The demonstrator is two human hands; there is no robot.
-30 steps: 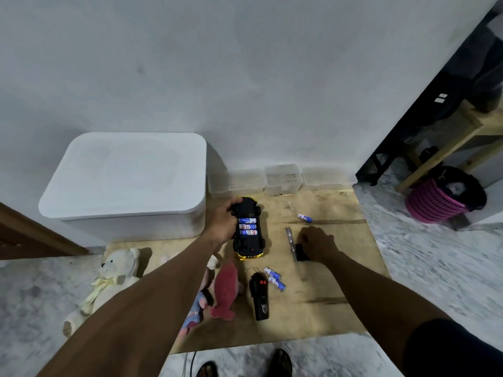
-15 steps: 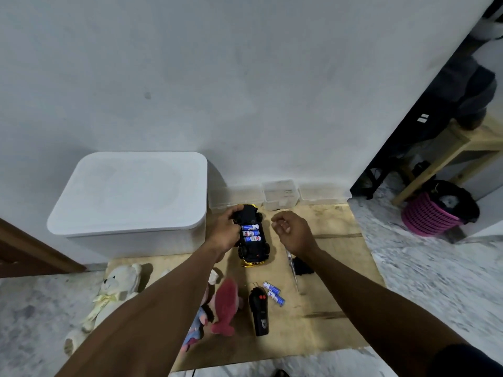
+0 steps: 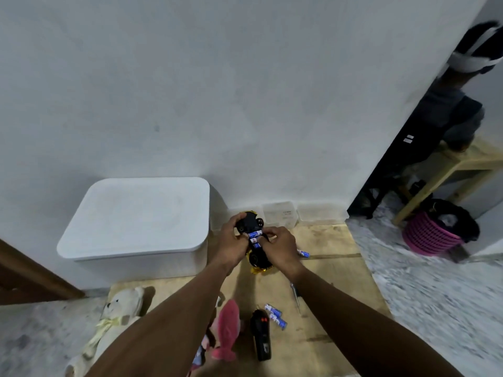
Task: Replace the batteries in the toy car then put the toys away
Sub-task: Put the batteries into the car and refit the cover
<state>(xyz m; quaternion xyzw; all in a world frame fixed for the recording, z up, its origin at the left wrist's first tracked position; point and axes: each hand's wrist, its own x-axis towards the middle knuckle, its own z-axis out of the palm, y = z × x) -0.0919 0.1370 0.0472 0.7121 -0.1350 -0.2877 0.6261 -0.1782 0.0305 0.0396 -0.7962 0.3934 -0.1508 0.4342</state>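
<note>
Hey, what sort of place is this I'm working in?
Likely a room in a home, at floor level: a cream teddy bear at the edge of a plywood sheet, a white lidded bin against the wall, and a pink basket past the wall's corner.

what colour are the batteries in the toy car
The batteries in the toy car are blue and white; head view shows them best.

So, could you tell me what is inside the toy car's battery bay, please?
Blue batteries lie in the toy car; fingers of the right hand cover part, so their count is hidden.
</note>
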